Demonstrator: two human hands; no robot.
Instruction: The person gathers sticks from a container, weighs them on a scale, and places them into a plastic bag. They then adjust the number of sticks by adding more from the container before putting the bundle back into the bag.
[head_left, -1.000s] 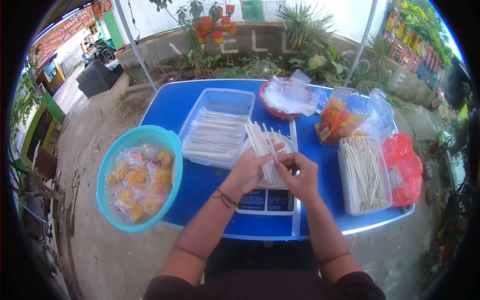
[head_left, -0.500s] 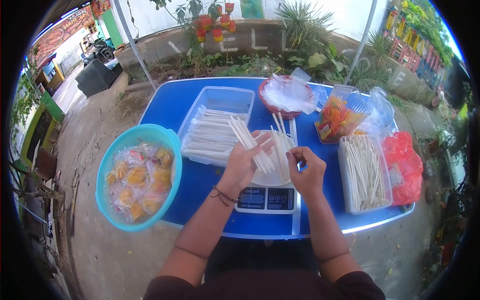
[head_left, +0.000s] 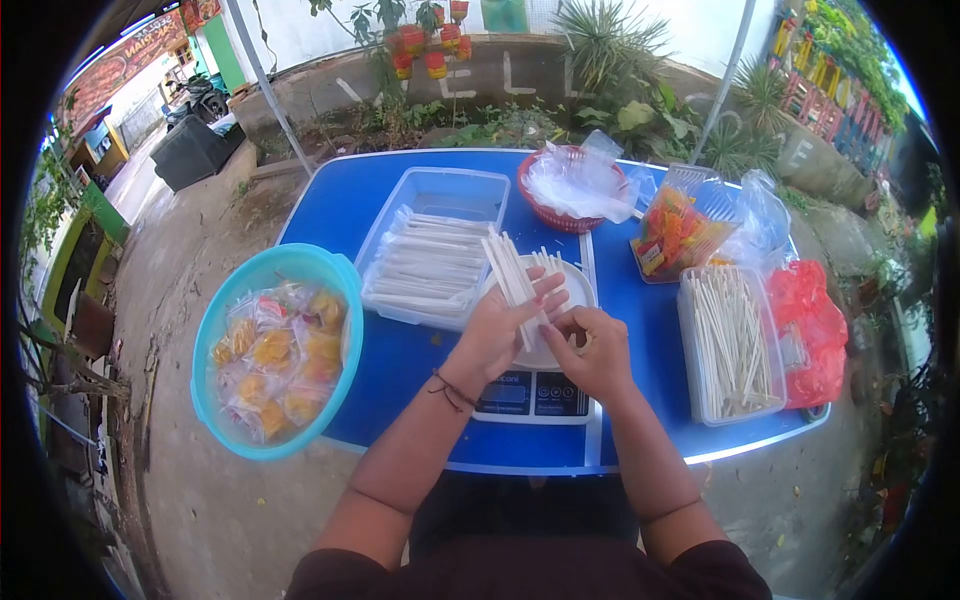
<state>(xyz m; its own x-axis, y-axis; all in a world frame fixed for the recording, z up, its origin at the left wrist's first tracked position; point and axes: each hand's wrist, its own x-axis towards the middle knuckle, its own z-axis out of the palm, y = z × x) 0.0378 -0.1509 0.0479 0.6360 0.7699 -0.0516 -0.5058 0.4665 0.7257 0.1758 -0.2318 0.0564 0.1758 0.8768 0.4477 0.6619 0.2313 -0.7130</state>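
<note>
My left hand [head_left: 497, 328] is wrapped around a bundle of thin white sticks [head_left: 512, 275], which tilts up over the scale. Close against it, my right hand [head_left: 592, 345] is closed, thumb and fingertips pinched at the lower part of the sticks. More white stick ends [head_left: 547, 262] show behind my left fingers; their lower parts are hidden. Beneath both hands is a white round plate [head_left: 583, 285] on a kitchen scale [head_left: 530, 409], partly covered by my right hand.
Left of the hands are a turquoise basin [head_left: 207, 395] of bagged yellow food and a clear tub [head_left: 470, 185] of bagged sticks. To the right stand a tub of loose sticks [head_left: 730, 340], a red plastic bag [head_left: 808, 330] and a container of colourful packets [head_left: 672, 230]. A red basket [head_left: 548, 214] holds clear bags.
My right hand has moved left, up against the bundle in my left hand. The bundle has shifted slightly right. The sticks near my right hand have dropped lower behind my left fingers.
</note>
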